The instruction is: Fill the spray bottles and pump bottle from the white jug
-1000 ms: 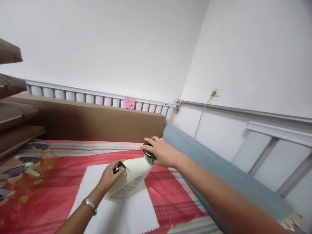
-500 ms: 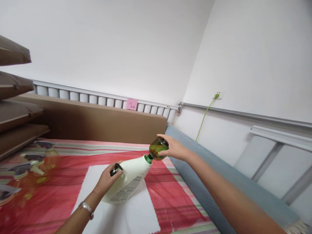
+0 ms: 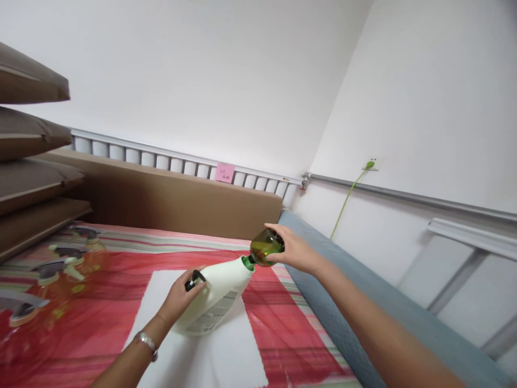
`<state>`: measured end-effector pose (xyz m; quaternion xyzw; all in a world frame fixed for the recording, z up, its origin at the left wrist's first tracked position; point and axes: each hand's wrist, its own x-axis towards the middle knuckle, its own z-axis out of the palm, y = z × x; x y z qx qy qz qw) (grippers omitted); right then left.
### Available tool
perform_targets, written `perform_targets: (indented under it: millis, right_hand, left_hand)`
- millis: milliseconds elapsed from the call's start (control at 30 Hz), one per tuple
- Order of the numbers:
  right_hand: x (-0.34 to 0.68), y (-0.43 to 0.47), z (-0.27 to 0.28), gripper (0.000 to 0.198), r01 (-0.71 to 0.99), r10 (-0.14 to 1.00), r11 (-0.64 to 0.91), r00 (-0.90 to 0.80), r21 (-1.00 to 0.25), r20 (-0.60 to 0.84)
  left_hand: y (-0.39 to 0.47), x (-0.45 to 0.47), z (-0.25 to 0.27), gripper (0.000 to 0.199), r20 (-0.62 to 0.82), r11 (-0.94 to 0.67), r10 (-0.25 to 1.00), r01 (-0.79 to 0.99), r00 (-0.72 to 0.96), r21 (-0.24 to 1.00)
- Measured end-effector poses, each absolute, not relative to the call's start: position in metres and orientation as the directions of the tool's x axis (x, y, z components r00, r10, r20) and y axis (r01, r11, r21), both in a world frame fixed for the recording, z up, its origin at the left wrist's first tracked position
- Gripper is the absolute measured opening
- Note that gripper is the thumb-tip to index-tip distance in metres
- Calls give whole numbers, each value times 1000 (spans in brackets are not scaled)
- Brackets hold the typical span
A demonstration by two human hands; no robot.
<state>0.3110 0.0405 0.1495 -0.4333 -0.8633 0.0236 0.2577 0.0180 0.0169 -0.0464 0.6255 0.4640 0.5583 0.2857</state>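
My left hand (image 3: 183, 293) is closed around the handle of a large pale green detergent jug (image 3: 218, 285), which is tilted with its green-rimmed mouth up to the right. In my right hand (image 3: 293, 249) is a small dark green bottle (image 3: 265, 248), tipped neck-down with yellowish-green liquid visible inside. Its neck reaches into the jug's mouth. Beneath the jug lies a white sheet (image 3: 238, 358) with a scalloped edge. I cannot see whether liquid is flowing.
Several clear spray bottles (image 3: 50, 293) stand at the left on a red striped cloth (image 3: 100, 323). Brown padded slabs (image 3: 36, 183) are stacked behind them. A long brown board (image 3: 181, 202) and a radiator with a pink note (image 3: 224, 172) line the back; a blue-grey mattress (image 3: 343, 285) lies right.
The camera view has turned slightly left, shifting everything a little to the right. Both hands keep their hold, and the bottle stays tipped at the jug's mouth.
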Motion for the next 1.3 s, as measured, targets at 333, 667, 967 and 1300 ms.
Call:
perform_targets:
  millis: [333, 667, 967, 1300]
  right_hand:
    - [315, 43, 140, 79, 639, 870, 482, -265, -599, 416]
    - [327, -16, -53, 43, -625, 972, -233, -138, -745, -189]
    - [302, -83, -163, 55, -703, 803, -590, -457, -398, -383]
    - [291, -92, -157, 50, -743, 858, -507, -390, -437, -333]
  left_hand:
    - [16, 14, -48, 46, 438, -413, 894, 210, -90, 886]
    - [5, -29, -68, 43, 423, -369, 883, 258, -204, 893]
    - [9, -50, -66, 33, 387, -270, 892, 413, -233, 870]
    - [-2, -47, -67, 31, 285, -189, 892, 283, -352, 940]
